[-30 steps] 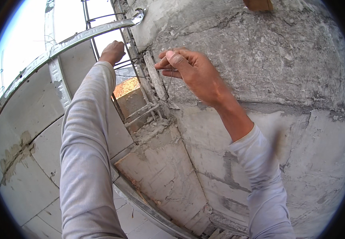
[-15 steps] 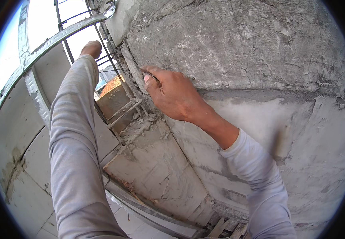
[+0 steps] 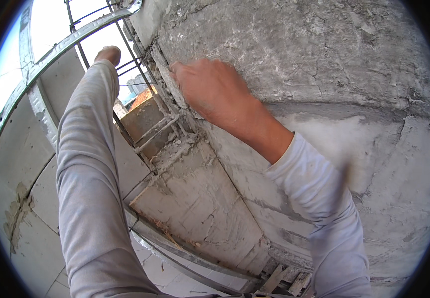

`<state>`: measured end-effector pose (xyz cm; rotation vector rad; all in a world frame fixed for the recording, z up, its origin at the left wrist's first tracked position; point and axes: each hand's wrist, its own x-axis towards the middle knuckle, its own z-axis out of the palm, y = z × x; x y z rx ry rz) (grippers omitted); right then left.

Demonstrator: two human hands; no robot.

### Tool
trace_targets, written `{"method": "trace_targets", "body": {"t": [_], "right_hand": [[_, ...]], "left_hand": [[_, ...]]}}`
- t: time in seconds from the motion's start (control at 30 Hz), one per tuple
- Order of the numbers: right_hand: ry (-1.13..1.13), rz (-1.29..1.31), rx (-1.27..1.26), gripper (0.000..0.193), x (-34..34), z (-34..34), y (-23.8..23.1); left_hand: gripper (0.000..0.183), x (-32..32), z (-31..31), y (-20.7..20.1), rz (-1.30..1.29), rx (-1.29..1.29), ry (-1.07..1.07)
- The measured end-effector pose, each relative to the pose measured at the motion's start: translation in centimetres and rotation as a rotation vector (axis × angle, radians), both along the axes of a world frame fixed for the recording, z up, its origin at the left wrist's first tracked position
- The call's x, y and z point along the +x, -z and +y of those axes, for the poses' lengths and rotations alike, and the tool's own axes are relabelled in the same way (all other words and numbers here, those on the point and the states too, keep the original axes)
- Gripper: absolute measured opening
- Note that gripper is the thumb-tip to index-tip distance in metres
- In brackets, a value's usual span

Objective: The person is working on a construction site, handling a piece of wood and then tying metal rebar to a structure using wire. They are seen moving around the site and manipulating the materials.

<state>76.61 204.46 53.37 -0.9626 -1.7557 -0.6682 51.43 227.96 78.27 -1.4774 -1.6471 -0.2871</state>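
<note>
My right hand (image 3: 215, 89) is closed in a fist-like grip at the broken edge of the rough concrete wall (image 3: 299, 54). Whatever its fingers hold is hidden behind them. Farther up and to the left, at the end of my outstretched arm, my left hand (image 3: 109, 53) is curled closed beside the upright rebar cage (image 3: 136, 62). Its fingertips are turned away, so what it grips, if anything, does not show. Bare rods of the cage run between my two hands down to the rough block top (image 3: 175, 149).
A curved perforated metal strip (image 3: 78, 36) crosses the upper left in front of pale wall panels (image 3: 13, 144). Below the rebar lies a mortar-smeared block surface (image 3: 200, 198). Wooden slats (image 3: 274, 279) show at the bottom. A dark blurred shape (image 3: 344, 181) overlaps my right sleeve.
My right hand has moved up and slightly left along the wall edge, and the thin dark piece seen at its fingers is now hidden. The left hand has shifted slightly up and left.
</note>
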Motion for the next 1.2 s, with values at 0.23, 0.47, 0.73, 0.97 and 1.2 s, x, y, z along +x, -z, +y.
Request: {"method": "trace_targets", "body": {"t": [0.23,0.47,0.73,0.97,1.2], "right_hand": [[-0.312,0.006,-0.297,0.033,-1.9,2.1,1.9],[-1.112,0.639,-0.848,0.074,-0.8,1.5,-1.3],[-1.689,0.832,-0.811,0.108,-2.7,2.3,-5.2],[-1.681,1.091,-0.775,0.081,-7.2,6.0,-8.0],[-0.578,0.402,-0.413,0.025,-3.6,3.0,-7.9]], "left_hand": [[0.019,-3.2,0.1,-0.3,0.38,-0.093,-0.074],[0.031,1.5,-5.9,2.4,-0.099,-0.151,0.087],[0.041,3.4,-8.3,3.1,0.078,-0.076,0.095],[0.036,1.6,-6.1,3.3,-0.021,-0.064,0.229],[0.029,-3.5,1.0,0.5,0.042,0.064,0.046]]}}
